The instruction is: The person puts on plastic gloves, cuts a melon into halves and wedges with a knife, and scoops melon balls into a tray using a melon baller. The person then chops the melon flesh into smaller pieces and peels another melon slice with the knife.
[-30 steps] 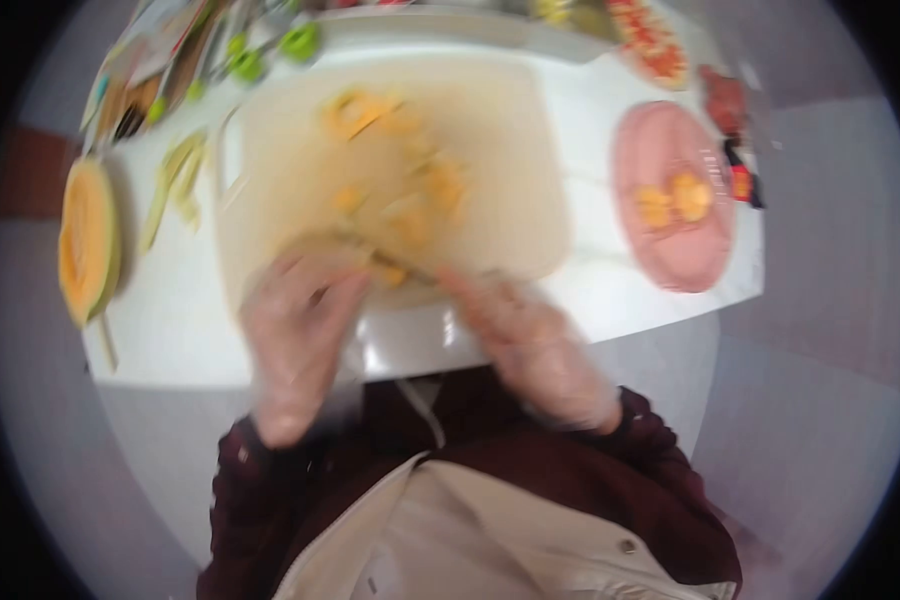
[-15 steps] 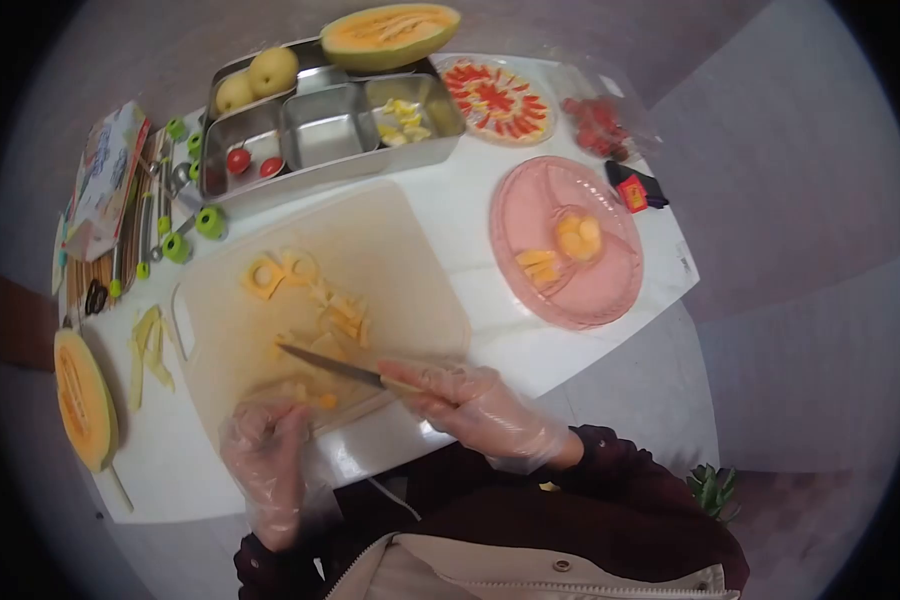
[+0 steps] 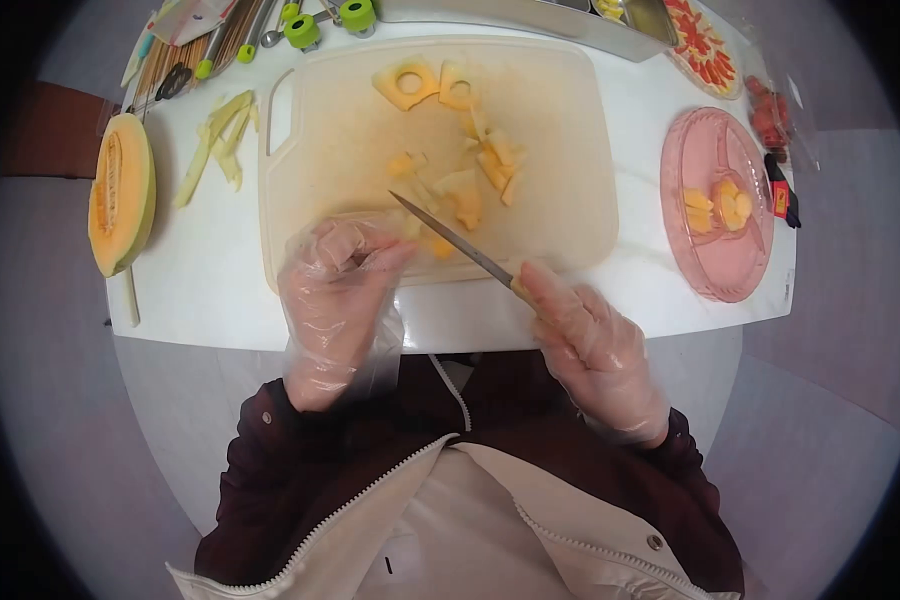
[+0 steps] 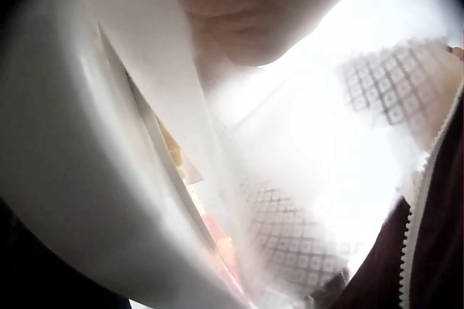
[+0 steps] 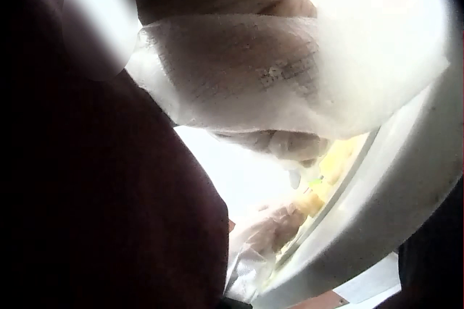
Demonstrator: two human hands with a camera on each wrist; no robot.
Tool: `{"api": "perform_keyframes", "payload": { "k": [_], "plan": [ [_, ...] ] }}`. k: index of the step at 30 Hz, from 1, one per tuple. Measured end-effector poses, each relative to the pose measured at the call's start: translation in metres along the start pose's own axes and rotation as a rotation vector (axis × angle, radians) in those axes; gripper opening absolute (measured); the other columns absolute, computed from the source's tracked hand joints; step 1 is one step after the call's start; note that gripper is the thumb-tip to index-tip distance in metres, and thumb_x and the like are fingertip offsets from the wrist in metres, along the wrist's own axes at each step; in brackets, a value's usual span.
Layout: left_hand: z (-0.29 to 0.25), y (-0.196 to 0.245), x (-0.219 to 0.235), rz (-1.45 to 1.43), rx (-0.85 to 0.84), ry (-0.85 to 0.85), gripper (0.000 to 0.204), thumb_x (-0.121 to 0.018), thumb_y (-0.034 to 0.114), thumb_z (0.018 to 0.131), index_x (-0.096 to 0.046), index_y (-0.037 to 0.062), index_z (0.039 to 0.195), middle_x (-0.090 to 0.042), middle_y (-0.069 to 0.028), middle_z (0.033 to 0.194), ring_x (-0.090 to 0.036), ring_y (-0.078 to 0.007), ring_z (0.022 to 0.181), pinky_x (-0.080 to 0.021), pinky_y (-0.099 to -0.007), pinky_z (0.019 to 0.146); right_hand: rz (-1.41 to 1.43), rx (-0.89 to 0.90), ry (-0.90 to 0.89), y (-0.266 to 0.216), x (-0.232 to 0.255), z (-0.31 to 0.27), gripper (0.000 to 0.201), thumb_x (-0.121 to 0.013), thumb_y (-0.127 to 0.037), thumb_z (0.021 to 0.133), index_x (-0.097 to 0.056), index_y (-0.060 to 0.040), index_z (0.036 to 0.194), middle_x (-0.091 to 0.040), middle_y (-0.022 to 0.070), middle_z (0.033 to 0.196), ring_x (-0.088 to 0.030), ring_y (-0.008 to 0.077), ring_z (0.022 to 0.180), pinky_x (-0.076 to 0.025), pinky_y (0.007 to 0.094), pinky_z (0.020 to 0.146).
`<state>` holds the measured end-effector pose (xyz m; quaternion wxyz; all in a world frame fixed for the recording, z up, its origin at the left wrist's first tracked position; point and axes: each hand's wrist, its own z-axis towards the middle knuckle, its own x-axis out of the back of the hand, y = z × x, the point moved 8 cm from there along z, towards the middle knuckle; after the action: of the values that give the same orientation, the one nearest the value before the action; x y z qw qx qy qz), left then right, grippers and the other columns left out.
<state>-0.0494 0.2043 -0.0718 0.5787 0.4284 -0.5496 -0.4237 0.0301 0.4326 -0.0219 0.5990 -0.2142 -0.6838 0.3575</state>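
Observation:
My right hand, in a clear plastic glove, grips a knife by its handle. The blade slants up and left over the cutting board, its tip above small melon pieces. At the board's near edge my gloved left hand has curled fingers, with thumb and fingertips pinching a small pale-orange melon piece, mostly hidden by the glove. Close by are more melon scraps, and farther up the board lie melon slices with round holes. Glove plastic fills much of both wrist views.
On the left sit a melon half and peel strips. A pink divided plate with melon pieces stands right. Behind the board are a metal tray and green-handled tools; a plate of red fruit slices is at the back right.
The head view has swung about, shifting the whole table. Over the board the knife has come into clear sight, angled up-left in my right hand; my left hand stays by the near edge.

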Motion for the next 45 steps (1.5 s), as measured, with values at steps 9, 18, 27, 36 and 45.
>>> {"api": "perform_keyframes", "payload": {
  "k": [9, 18, 27, 36, 45],
  "plan": [
    [0.001, 0.012, 0.001, 0.170, -0.170, 0.012, 0.020, -0.090, 0.002, 0.074, -0.071, 0.0053, 0.082, -0.064, -0.0073, 0.077, -0.060, -0.0192, 0.069, -0.047, -0.0322, 0.061, -0.059, -0.024, -0.058, -0.001, 0.001, -0.005, 0.076, -0.063, 0.009, 0.087, -0.049, -0.0163, 0.157, -0.060, 0.0078, 0.097, -0.063, 0.0256, 0.083, -0.055, 0.0355, 0.077],
    [0.002, 0.020, 0.001, 0.237, -0.175, -0.003, 0.020, -0.090, 0.002, 0.073, -0.072, 0.0054, 0.081, -0.066, -0.0086, 0.078, -0.062, -0.0230, 0.070, -0.049, -0.0343, 0.062, -0.090, -0.032, -0.084, 0.000, -0.006, 0.001, 0.078, -0.064, 0.010, 0.085, -0.049, -0.0177, 0.157, -0.060, 0.0073, 0.095, -0.063, 0.0266, 0.079, -0.055, 0.0373, 0.072],
    [0.003, 0.022, -0.001, 0.222, -0.153, -0.022, 0.019, -0.090, 0.000, 0.073, -0.074, 0.0049, 0.081, -0.068, -0.0091, 0.076, -0.064, -0.0238, 0.070, -0.050, -0.0349, 0.061, -0.179, -0.001, -0.086, 0.002, -0.004, -0.004, 0.082, -0.065, 0.009, 0.082, -0.047, -0.0197, 0.157, -0.061, 0.0067, 0.097, -0.065, 0.0277, 0.081, -0.055, 0.0393, 0.068],
    [0.001, 0.019, -0.001, 0.266, -0.219, 0.007, 0.022, -0.091, 0.002, 0.072, -0.072, 0.0071, 0.083, -0.068, -0.0084, 0.078, -0.064, -0.0252, 0.069, -0.050, -0.0365, 0.062, -0.163, -0.013, -0.070, 0.005, -0.025, 0.018, 0.081, -0.064, 0.007, 0.081, -0.049, -0.0194, 0.156, -0.064, 0.0094, 0.109, -0.068, 0.0329, 0.092, -0.058, 0.0420, 0.081],
    [0.002, 0.040, -0.011, 0.354, -0.255, -0.052, 0.029, -0.090, 0.002, 0.072, -0.075, 0.0100, 0.096, -0.065, -0.0107, 0.083, -0.064, -0.0294, 0.071, -0.051, -0.0378, 0.064, 0.025, -0.130, -0.060, 0.022, -0.019, 0.005, 0.072, -0.060, 0.007, 0.087, -0.052, -0.0174, 0.154, -0.065, 0.0114, 0.099, -0.066, 0.0310, 0.089, -0.055, 0.0394, 0.080]
  ]
}}
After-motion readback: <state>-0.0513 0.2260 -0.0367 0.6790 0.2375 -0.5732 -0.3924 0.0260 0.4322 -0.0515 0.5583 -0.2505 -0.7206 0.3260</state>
